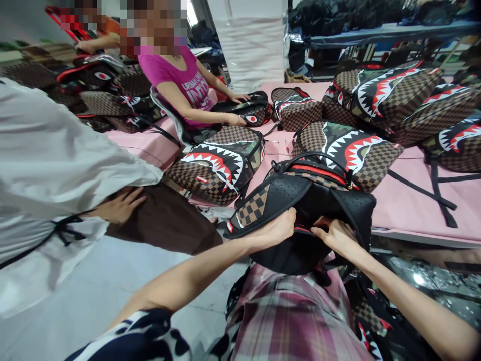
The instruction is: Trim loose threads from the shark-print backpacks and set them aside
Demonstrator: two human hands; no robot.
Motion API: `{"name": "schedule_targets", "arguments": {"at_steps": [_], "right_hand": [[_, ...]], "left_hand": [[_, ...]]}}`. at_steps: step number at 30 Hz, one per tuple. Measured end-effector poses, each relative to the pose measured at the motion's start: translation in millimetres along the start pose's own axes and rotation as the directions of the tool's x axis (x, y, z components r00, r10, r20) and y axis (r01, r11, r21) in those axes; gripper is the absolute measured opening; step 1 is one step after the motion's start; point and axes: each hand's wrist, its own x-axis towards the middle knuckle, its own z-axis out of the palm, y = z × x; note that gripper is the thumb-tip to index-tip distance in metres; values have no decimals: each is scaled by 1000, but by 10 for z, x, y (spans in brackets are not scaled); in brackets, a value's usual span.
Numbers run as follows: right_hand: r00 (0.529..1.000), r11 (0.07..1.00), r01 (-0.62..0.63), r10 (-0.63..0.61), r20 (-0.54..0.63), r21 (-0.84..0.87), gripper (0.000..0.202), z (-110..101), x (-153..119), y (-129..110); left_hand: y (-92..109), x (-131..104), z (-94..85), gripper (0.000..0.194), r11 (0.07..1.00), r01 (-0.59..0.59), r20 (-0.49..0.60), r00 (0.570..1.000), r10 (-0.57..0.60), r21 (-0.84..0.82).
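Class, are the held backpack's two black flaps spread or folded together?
Spread: the left flap extends left, the right flap rightward, dark gap between.

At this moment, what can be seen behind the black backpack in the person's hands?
Behind the backpack, a checkered bag with a shark-mouth print lies on the pink table. The backpack covers part of that bag's near side; what lies there cannot be seen.

Held backpack (308,200): before the table (394,213); left hand (280,228) at its left side, right hand (336,235) in its opening. Behind, on table: left backpack (225,155), right backpack (349,150).
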Motion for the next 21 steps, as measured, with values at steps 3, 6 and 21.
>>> {"name": "schedule_targets", "arguments": {"at_steps": [3, 6, 21], "right_hand": [[1000, 999, 4, -4, -2, 46, 20, 0, 13, -71], [1000, 997, -10, 11, -12, 71, 18, 19, 54, -145], [998, 998, 49, -51, 43, 50, 17, 129, 159, -239]], "left_hand": [[-27, -27, -53, 13, 992, 57, 46, 998, -52, -116], [-68, -70, -25, 16, 990, 11, -4, 1000, -11, -139], [-105, -148, 149, 21, 994, -71, -16, 997, 73, 87]]}}
